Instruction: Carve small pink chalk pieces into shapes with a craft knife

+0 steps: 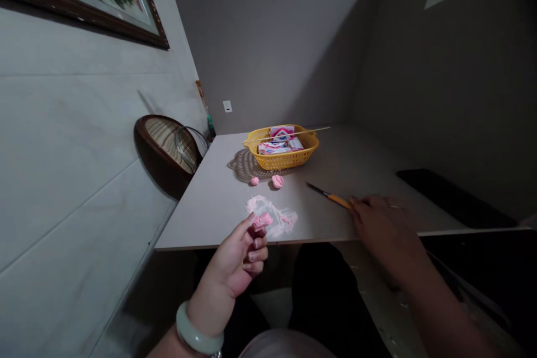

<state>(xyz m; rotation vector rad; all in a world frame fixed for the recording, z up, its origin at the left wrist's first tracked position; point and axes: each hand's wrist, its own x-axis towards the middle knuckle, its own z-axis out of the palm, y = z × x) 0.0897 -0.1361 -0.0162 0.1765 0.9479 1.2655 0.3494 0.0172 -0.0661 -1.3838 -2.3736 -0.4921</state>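
Observation:
My left hand [245,254] is raised by the table's front edge, thumb and fingers pinching a small block of pink soap [263,221]. Flat against the tabletop to the right, my right hand [377,229] has its fingers on the rear end of a knife [338,200] with an orange handle. The dark blade points left and away from me. Pink shavings [289,219] and pale powder spread over the table just beyond the held soap. Farther back lie a small pink ball [254,180] and a larger pink rounded lump [277,181].
A yellow plastic basket [285,163] holds several pink and white boxes [274,148], with a thin stick [321,129] across its rim. Grey partitions enclose the table [197,212]. A dark flat object [453,197] lies at right; a round brown-rimmed item [165,151] leans left.

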